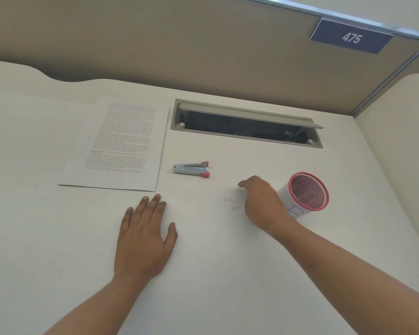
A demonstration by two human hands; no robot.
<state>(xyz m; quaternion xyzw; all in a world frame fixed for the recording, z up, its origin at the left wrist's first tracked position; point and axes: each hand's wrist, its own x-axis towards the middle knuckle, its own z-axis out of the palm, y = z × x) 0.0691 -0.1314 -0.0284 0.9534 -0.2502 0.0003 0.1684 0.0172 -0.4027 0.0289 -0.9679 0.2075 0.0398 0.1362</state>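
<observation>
My left hand rests flat on the white desk, fingers straight and palm down, just below a printed sheet of paper. My right hand hovers low over the desk with its fingers curled downward, just right of a few loose staples. What its fingertips hold, if anything, is hidden. A silver staple remover with red tips lies between the paper and my right hand. Right behind my right hand stands a red mesh cup wrapped in white paper marked "B".
An open cable hatch is set into the desk at the back. Beige partition walls enclose the desk at the back and right, with a blue sign reading 475 at the upper right.
</observation>
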